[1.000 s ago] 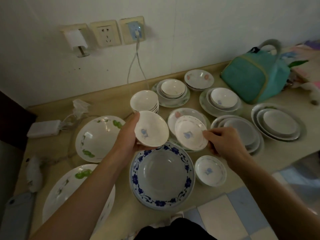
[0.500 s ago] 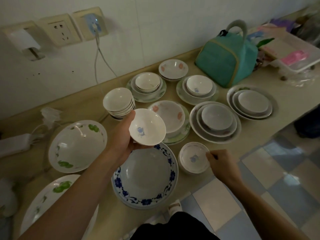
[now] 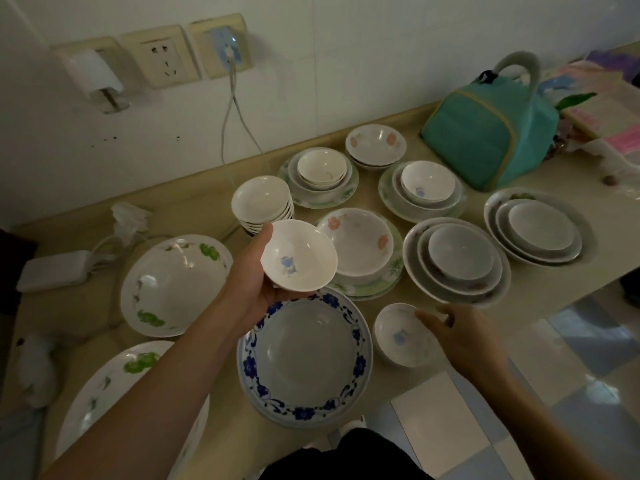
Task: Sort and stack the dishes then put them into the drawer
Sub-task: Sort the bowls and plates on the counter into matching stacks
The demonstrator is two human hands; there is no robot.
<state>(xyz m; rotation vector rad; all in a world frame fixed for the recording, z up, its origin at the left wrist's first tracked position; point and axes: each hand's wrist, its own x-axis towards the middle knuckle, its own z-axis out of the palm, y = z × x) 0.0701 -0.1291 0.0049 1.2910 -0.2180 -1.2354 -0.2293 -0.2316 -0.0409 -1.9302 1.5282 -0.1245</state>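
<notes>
Dishes stand on the counter (image 3: 554, 285); left hand (image 3: 252, 278) holds one small bowl (image 3: 298, 259) up, right hand (image 3: 464, 336) grips another small bowl's (image 3: 401, 336) rim near the counter edge.

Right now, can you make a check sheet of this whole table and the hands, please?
Surface: beige countertop, crowded with dishes.
Job's things: small blue-flower bowl held up; matching small bowl at the front edge; blue-rimmed bowl; stack of small white bowls; several nested piles behind. No drawer seen.
Clutter: teal bag, white power adapter.
Hands: left hand grips the raised bowl; right hand touches the front bowl's rim, grip unclear.
Cables: white cable hangs from the wall charger to the counter.
Surroundings: white wall, wall sockets, tiled floor.
</notes>
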